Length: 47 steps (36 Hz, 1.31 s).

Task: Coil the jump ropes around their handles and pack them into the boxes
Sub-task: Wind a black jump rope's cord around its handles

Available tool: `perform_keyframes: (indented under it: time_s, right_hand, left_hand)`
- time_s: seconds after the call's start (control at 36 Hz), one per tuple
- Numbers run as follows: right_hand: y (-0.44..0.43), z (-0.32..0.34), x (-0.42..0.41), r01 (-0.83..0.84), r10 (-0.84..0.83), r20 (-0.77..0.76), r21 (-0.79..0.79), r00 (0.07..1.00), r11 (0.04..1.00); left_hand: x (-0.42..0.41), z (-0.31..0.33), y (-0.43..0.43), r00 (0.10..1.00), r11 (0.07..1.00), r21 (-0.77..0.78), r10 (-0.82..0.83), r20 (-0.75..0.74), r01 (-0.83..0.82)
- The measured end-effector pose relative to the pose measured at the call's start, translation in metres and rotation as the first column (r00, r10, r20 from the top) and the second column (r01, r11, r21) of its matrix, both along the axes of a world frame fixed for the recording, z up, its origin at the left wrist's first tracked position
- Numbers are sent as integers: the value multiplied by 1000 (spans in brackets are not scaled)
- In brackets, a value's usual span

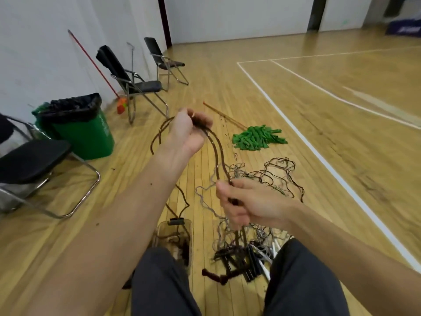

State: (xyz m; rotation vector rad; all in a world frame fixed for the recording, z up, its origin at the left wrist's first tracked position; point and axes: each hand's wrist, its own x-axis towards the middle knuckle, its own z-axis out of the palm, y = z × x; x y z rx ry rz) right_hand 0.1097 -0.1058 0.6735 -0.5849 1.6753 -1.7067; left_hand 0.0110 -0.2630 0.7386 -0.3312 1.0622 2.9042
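Brown jump rope (216, 153) held doubled between left hand (188, 131), raised and closed on its bend, and right hand (248, 205), clenched lower, tangled ropes (262, 179) heaped beneath on floor (227, 83), clear box (174, 238) beside knee.

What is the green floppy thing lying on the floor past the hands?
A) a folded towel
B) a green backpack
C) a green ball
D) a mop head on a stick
D: the green strips fan out from the end of a thin wooden stick lying on the wood floor, beyond the brown rope that both hands hold.
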Motion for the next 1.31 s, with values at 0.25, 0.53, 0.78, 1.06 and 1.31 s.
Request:
perform_keyframes:
  time_s: [0.25,0.53,0.78,1.06,1.31]
  right_hand:
    - [-13,79,-71,460,-261,457,-404,850,790]
    - [7,32,-76,400,-410,114,98,905,911]
    - [-5,-28,13,51,-64,73,164,995,985]
    - [-6,-25,24,226,-222,91,-29,971,974]
    - [7,-4,4,478,-385,327,-277,863,834]
  left_hand:
    - [71,-103,20,579,542,-454,-812,-68,707]
    - [88,-78,26,847,728,-524,-532,-23,443]
    - [58,-56,28,975,805,-576,-213,-58,141]
    - [59,-50,30,964,664,-744,-240,-117,75]
    - [92,-93,17,749,453,-699,-638,179,553]
